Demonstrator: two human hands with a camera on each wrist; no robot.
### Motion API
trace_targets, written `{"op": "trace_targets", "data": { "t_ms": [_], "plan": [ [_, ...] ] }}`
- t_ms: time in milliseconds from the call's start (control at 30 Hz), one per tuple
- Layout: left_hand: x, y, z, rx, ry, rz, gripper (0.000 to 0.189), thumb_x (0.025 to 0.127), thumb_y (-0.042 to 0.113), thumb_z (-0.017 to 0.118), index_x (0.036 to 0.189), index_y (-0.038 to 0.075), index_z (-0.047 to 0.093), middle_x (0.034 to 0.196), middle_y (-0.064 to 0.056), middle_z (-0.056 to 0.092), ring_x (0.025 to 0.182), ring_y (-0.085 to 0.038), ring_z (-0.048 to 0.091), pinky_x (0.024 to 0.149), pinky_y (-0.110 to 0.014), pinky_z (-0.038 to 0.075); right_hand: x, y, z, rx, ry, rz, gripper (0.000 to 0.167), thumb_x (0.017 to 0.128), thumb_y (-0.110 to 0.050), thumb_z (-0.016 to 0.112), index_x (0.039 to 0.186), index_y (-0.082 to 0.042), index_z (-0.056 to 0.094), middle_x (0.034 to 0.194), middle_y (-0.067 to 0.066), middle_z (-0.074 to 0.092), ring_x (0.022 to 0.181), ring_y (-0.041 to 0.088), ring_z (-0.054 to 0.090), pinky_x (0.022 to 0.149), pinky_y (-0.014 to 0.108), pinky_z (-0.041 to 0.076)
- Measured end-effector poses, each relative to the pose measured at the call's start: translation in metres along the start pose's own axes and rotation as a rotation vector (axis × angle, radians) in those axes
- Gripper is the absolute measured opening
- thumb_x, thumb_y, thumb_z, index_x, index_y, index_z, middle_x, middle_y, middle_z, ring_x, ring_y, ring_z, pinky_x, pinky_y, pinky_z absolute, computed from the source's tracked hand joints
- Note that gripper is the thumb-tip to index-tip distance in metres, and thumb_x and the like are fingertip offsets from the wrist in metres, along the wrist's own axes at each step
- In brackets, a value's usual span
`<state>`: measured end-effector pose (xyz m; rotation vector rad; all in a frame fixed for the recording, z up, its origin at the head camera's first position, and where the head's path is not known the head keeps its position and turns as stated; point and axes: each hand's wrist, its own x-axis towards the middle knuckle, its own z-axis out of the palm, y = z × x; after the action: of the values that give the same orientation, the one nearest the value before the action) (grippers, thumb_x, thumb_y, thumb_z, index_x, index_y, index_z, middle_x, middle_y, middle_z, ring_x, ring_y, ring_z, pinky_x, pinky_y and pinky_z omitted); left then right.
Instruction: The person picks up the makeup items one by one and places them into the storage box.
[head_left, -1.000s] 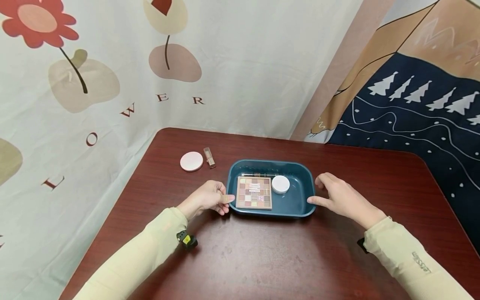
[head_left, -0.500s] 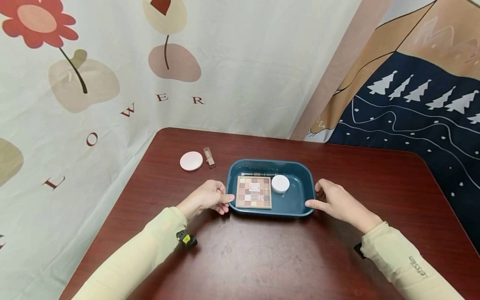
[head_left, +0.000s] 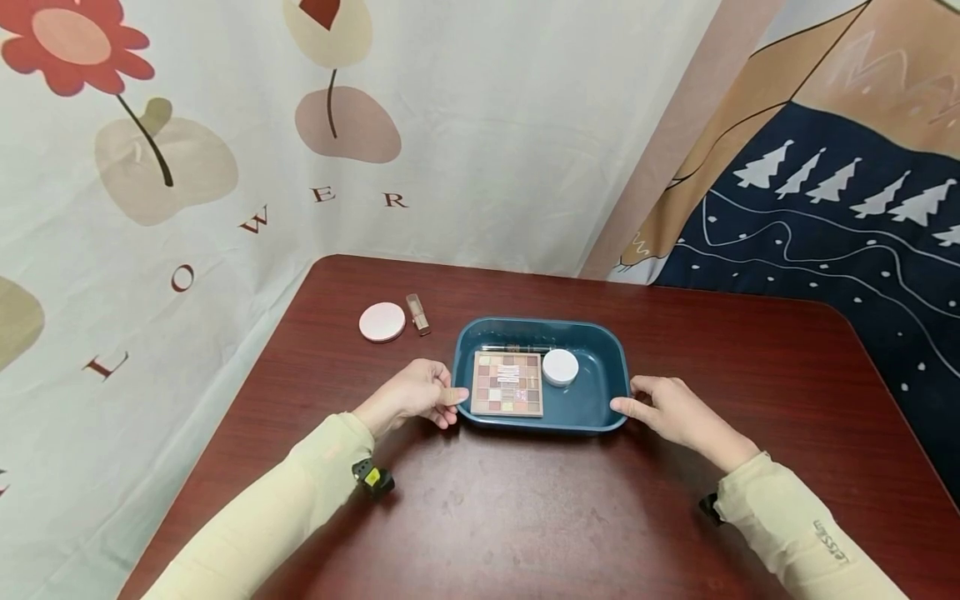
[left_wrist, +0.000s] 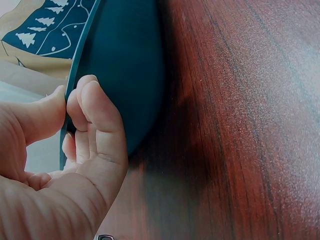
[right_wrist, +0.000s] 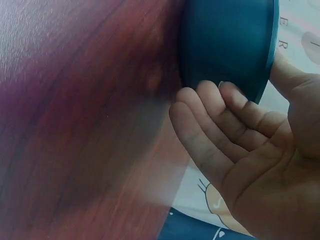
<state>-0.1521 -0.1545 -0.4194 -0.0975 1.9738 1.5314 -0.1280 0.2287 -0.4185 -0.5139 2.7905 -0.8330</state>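
Note:
A dark blue plastic tray (head_left: 595, 398) sits on the table in the head view. Inside lie an eyeshadow palette (head_left: 507, 392) at the left, a round white jar (head_left: 560, 367) beside it, and a slim dark stick (head_left: 491, 349) along the far wall. My left hand (head_left: 414, 392) pinches the tray's left rim, thumb over the edge; the left wrist view has the fingers bent against the outer wall. At the right end my right hand (head_left: 684, 417) grips the rim, its thumb on top. In the right wrist view, its curled fingers (right_wrist: 212, 100) meet the outer wall.
Behind the tray on the left, a round pale pink compact (head_left: 382, 322) and a lipstick (head_left: 418, 315) lie on the reddish-brown table (head_left: 480, 517). Printed curtains (head_left: 487, 142) hang along the table's far and left sides.
My right hand has closed in leftward on the tray's right end, its fingers coming down against the outer wall. The left hand and the tray's contents have stayed put.

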Motion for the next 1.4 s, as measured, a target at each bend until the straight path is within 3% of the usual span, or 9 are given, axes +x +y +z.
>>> {"op": "trace_targets", "data": {
  "t_ms": [200, 367, 467, 633, 800, 1100, 1400],
  "plan": [
    [0.001, 0.000, 0.000, 0.013, 0.002, 0.000, 0.023, 0.100, 0.002, 0.066, 0.084, 0.001, 0.049, 0.066, -0.009, 0.061, 0.054, -0.013, 0.063, 0.055, -0.026, 0.057, -0.003, -0.001, 0.004, 0.059, -0.017, 0.044, 0.023, 0.101, -0.030, 0.069, 0.089, -0.010, 0.069, 0.067, -0.002, 0.055, 0.068, 0.016, 0.052, 0.060, 0.027, 0.042],
    [0.001, 0.000, 0.000, 0.024, -0.001, 0.009, 0.024, 0.100, 0.003, 0.066, 0.083, 0.001, 0.049, 0.065, -0.009, 0.061, 0.054, -0.013, 0.063, 0.056, -0.027, 0.058, -0.006, -0.002, 0.007, 0.050, 0.024, 0.054, 0.025, 0.102, -0.029, 0.067, 0.084, -0.012, 0.068, 0.064, -0.005, 0.052, 0.068, 0.015, 0.051, 0.062, 0.027, 0.042],
    [0.001, 0.000, 0.000, 0.034, 0.002, 0.017, 0.023, 0.100, 0.003, 0.066, 0.084, 0.001, 0.049, 0.065, -0.008, 0.060, 0.054, -0.012, 0.063, 0.056, -0.028, 0.058, -0.007, -0.004, 0.009, 0.048, 0.039, 0.086, 0.023, 0.103, -0.028, 0.066, 0.089, -0.009, 0.071, 0.065, -0.005, 0.054, 0.070, 0.015, 0.052, 0.065, 0.030, 0.043],
    [0.000, 0.001, 0.001, 0.036, 0.006, 0.029, 0.022, 0.099, 0.003, 0.066, 0.085, 0.001, 0.050, 0.065, -0.008, 0.061, 0.054, -0.012, 0.062, 0.056, -0.028, 0.058, -0.010, -0.009, 0.013, 0.047, 0.070, 0.134, 0.027, 0.103, -0.026, 0.066, 0.107, -0.002, 0.075, 0.077, 0.000, 0.068, 0.078, 0.017, 0.058, 0.074, 0.036, 0.051],
    [-0.001, -0.002, 0.001, 0.064, 0.015, 0.064, 0.021, 0.099, 0.003, 0.067, 0.088, 0.000, 0.049, 0.065, -0.009, 0.063, 0.054, -0.014, 0.062, 0.055, -0.028, 0.058, -0.012, -0.013, 0.016, 0.046, 0.111, 0.139, 0.032, 0.103, -0.026, 0.066, 0.113, 0.003, 0.075, 0.092, 0.006, 0.076, 0.088, 0.021, 0.066, 0.083, 0.045, 0.057],
    [-0.004, 0.001, 0.004, 0.189, 0.108, 0.105, 0.026, 0.094, 0.006, 0.075, 0.089, 0.001, 0.050, 0.064, -0.010, 0.064, 0.052, -0.015, 0.062, 0.060, -0.038, 0.062, -0.014, -0.016, 0.016, 0.036, 0.121, 0.170, 0.036, 0.103, -0.029, 0.066, 0.113, 0.005, 0.074, 0.094, 0.011, 0.076, 0.087, 0.024, 0.067, 0.083, 0.049, 0.058],
    [-0.003, 0.000, -0.004, 0.293, 0.171, 0.146, 0.030, 0.092, 0.017, 0.080, 0.092, 0.001, 0.055, 0.066, -0.010, 0.066, 0.054, -0.016, 0.064, 0.059, -0.037, 0.061, -0.014, -0.019, 0.018, 0.021, 0.136, 0.181, 0.032, 0.101, -0.026, 0.068, 0.110, 0.005, 0.074, 0.087, 0.008, 0.075, 0.083, 0.023, 0.065, 0.079, 0.046, 0.057]
  ]
}}
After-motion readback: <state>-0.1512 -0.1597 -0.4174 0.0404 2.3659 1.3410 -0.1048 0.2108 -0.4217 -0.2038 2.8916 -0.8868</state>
